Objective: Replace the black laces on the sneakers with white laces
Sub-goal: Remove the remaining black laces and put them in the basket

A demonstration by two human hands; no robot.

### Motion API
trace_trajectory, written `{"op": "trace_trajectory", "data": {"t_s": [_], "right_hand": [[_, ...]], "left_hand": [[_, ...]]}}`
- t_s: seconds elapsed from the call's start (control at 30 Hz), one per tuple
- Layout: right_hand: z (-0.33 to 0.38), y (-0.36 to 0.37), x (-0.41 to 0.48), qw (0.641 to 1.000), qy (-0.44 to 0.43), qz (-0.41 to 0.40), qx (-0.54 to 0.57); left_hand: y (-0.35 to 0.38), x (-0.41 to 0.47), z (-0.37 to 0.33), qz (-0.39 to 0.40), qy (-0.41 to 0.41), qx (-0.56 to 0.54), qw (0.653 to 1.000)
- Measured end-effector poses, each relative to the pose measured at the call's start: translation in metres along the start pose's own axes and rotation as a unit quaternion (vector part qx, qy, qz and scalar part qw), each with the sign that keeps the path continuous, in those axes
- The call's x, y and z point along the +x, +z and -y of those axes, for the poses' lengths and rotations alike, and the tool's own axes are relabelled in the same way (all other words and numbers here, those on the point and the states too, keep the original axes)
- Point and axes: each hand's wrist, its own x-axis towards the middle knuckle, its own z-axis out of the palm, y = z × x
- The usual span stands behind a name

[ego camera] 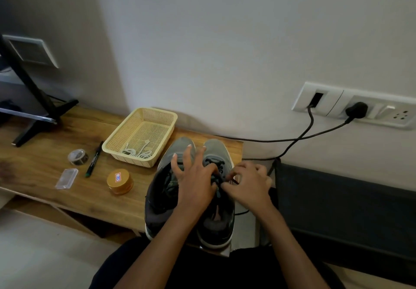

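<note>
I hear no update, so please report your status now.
Left hand spread over sneakers. Right hand pinches black lace. White laces in basket. No obstruction seen.

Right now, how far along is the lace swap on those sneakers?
Barely begun. Done: nothing visible; the white laces lie unused in the basket. In hand: the right hand pinches the black lace on the right sneaker, and the left hand, fingers spread, reaches to the same lacing. Left: pull out the black laces, then thread white ones through both shoes.
</note>
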Motion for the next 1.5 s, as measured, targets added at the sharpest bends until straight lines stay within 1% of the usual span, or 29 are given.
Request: {"op": "trace_trajectory", "data": {"t_s": [0.07,0.1,0.17,0.37,0.43,0.53,0.6,0.67,0.73,0.8,0.87,0.93,1.0,1.1,1.2,1.27,1.33,1.4,1.43,1.5], "right_hand": [[0.006,0.012,-0.003,0.998,-0.011,-0.013,-0.064],[0.007,0.017,-0.003,0.997,-0.012,-0.034,-0.074],[0.008,0.022,-0.003,0.995,-0.009,-0.067,-0.069],[0.002,0.02,0.001,0.993,0.011,-0.107,-0.049],[0.0,0.019,0.0,0.992,0.021,-0.117,-0.048],[0.0,0.019,-0.001,0.991,0.033,-0.125,-0.038],[-0.001,0.019,-0.001,0.991,0.036,-0.125,-0.04],[0.001,0.019,-0.001,0.991,0.036,-0.12,-0.043],[0.002,0.019,0.0,0.991,0.034,-0.118,-0.047],[0.002,0.018,0.0,0.992,0.033,-0.114,-0.046],[0.002,0.018,0.001,0.993,0.034,-0.106,-0.035],[0.002,0.017,0.002,0.994,0.039,-0.101,-0.014],[0.002,0.018,0.003,0.994,0.044,-0.098,0.004],[0.002,0.018,0.003,0.994,0.043,-0.103,0.011],[0.002,0.02,0.002,0.993,0.041,-0.113,-0.016],[0.001,0.022,0.0,0.99,0.044,-0.129,-0.037],[0.0,0.023,0.0,0.988,0.045,-0.142,-0.047],[0.0,0.023,0.0,0.988,0.053,-0.136,-0.047],[0.0,0.023,0.0,0.989,0.055,-0.133,-0.045],[0.001,0.023,0.0,0.989,0.049,-0.131,-0.043]], "left_hand": [[0.002,0.002,-0.003,0.006,-0.005,0.0,1.0],[0.003,0.003,-0.004,0.006,-0.007,0.0,1.0],[0.004,0.005,-0.005,0.003,-0.013,-0.002,1.0],[0.011,0.008,-0.004,-0.015,-0.014,-0.018,1.0],[0.011,0.008,-0.002,-0.053,-0.038,-0.052,0.997],[0.009,0.01,0.007,-0.131,-0.092,-0.106,0.981],[0.009,0.012,0.014,-0.142,-0.136,-0.129,0.972],[0.009,0.014,0.017,-0.139,-0.161,-0.147,0.966],[0.006,0.014,0.017,-0.147,-0.144,-0.182,0.961],[0.002,0.013,0.015,-0.139,-0.08,-0.195,0.968],[0.003,0.011,0.01,-0.098,-0.002,-0.138,0.986],[0.009,0.009,0.004,-0.049,0.035,-0.068,0.996],[0.014,0.007,0.0,-0.033,0.027,-0.041,0.998],[0.017,0.007,-0.001,-0.058,0.009,-0.03,0.998],[0.02,0.009,0.0,-0.049,0.008,-0.013,0.999],[0.024,0.008,-0.002,-0.07,0.011,-0.016,0.997],[0.025,0.009,0.0,-0.122,-0.012,-0.024,0.992],[0.018,0.015,0.011,-0.169,-0.085,-0.065,0.98],[0.012,0.019,0.019,-0.188,-0.132,-0.101,0.968],[0.0,0.022,0.034,-0.234,-0.214,-0.179,0.931]]}}
